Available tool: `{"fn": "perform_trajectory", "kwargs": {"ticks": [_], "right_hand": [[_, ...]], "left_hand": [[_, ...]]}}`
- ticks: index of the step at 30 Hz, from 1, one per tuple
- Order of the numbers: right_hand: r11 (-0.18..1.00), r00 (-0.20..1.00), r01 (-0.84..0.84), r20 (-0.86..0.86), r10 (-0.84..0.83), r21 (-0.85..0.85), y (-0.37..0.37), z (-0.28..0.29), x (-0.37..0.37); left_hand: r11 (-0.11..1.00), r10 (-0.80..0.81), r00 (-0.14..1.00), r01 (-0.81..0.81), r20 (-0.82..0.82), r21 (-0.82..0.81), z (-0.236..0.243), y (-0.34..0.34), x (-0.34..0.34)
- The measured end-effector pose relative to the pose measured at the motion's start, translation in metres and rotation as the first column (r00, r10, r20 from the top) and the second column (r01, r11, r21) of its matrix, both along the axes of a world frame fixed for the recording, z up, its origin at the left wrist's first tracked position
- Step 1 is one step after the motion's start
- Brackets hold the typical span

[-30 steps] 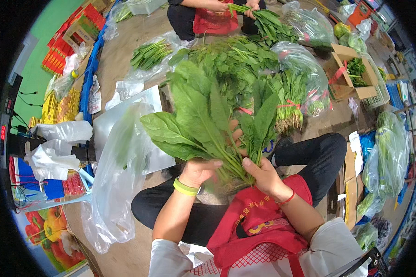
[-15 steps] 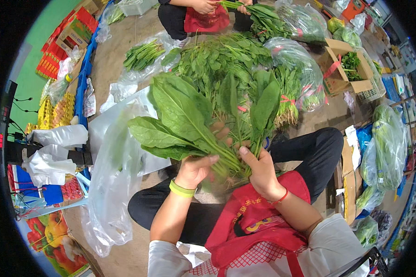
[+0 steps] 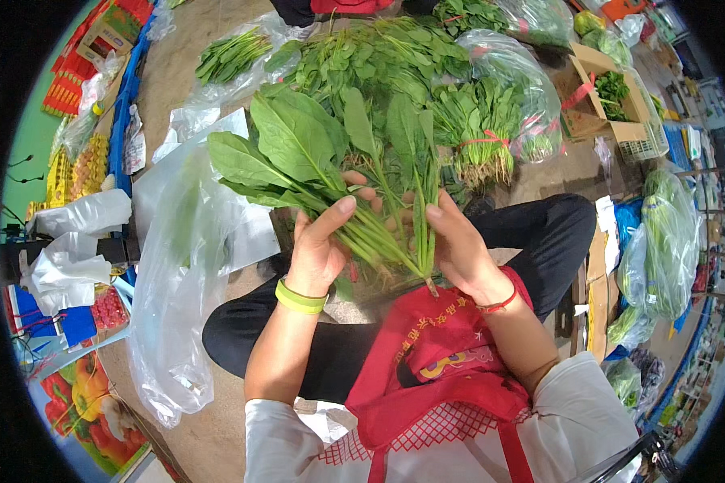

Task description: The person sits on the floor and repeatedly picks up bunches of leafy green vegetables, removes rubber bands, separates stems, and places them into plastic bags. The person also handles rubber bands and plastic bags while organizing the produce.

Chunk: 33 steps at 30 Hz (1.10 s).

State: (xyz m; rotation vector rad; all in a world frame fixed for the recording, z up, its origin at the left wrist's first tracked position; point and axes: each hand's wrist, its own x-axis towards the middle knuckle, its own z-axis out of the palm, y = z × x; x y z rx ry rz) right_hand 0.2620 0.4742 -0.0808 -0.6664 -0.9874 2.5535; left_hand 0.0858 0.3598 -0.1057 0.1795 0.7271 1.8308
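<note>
Fingers of the left hand (image 3: 318,249) close loosely round a fan of broad-leaved greens (image 3: 298,141), thumb laid over the stems. The right hand (image 3: 467,256) is part-closed on a narrower cluster of greens (image 3: 423,189), thumb against its near side. Both lots are held up above the floor (image 3: 197,431), over the person's crossed legs.

The fan is fresh green, its wide, smooth leaves showing pale midribs and lighter stems. Its long axis slants, leaf tips up and left, stem ends down and right toward the red apron (image 3: 435,354). The narrower cluster stands nearly upright, leaves away from the person, its pale root end just above the apron.

Stems hide most of both hands' fingers; the blurred fingertips between the two lots cannot be assigned to either hand. Some lower stems are smeared.

Beyond, a heap of greens (image 3: 387,60) covers the floor, with a red-taped bundle (image 3: 487,133) beside it. Toward the floor's left edge lies a clear plastic bag (image 3: 173,322).
</note>
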Motion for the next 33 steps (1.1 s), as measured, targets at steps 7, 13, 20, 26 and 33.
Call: {"fn": "perform_trajectory", "kwargs": {"ticks": [7,13,20,26,33], "right_hand": [[0.963,0.979,-0.166,0.154,0.134,0.213,0.006,0.008,0.000],[0.906,0.986,-0.140,0.139,0.091,0.400,-0.001,-0.003,-0.006],[0.580,0.956,0.013,0.161,-0.247,0.814,-0.016,-0.016,-0.023],[0.489,0.918,0.015,0.182,-0.352,0.872,-0.019,-0.018,-0.031],[0.722,0.734,0.461,0.236,-0.637,0.516,-0.034,-0.035,-0.040]], "left_hand": [[0.999,0.023,1.000,-0.023,-0.011,-0.025,-0.007,0.004,0.004],[0.999,0.046,0.998,-0.045,0.045,-0.024,-0.024,0.000,0.008],[0.998,0.012,0.992,-0.020,0.129,0.055,-0.018,0.007,0.012],[0.998,0.055,0.984,-0.061,-0.168,-0.030,-0.014,0.010,0.016],[0.954,0.282,0.953,-0.291,-0.112,-0.075,-0.013,0.018,0.017]]}}
